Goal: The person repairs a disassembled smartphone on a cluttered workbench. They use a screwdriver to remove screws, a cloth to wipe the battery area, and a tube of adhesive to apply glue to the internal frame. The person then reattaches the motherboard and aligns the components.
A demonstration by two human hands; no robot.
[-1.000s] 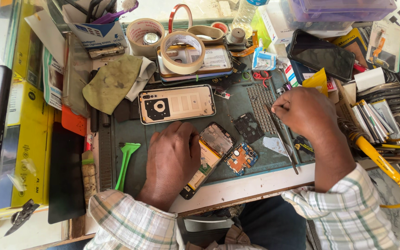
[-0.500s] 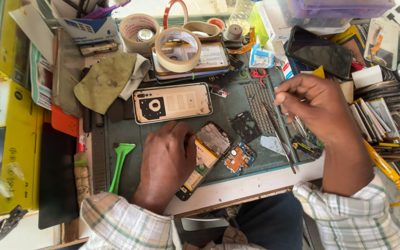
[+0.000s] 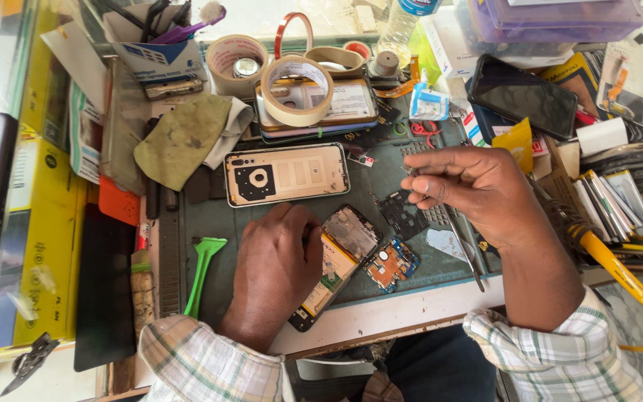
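My left hand (image 3: 277, 272) lies over an opened phone (image 3: 345, 242) on the green work mat (image 3: 221, 219), pressing it down with fingers curled at its edge. The phone's inner frame and yellow-labelled battery show beside the hand. My right hand (image 3: 474, 186) hovers above the mat's right part, thumb and fingers pinched on a tiny metal piece. Under it lie a small black board (image 3: 402, 212), a blue circuit board (image 3: 390, 264) and a thin metal tool (image 3: 464, 249). A pale phone back cover (image 3: 286, 175) rests above my left hand.
A green pry tool (image 3: 202, 272) lies left of my hand. Tape rolls (image 3: 297, 89), an olive cloth (image 3: 180, 138), a black phone (image 3: 524, 97), boxes and packets crowd the back and right. A yellow coiled cable (image 3: 626, 286) runs along my right forearm.
My right hand has opened from a fist near the mat's right edge and moved left and up, its fingers now pinched. My left hand has stayed on the phone.
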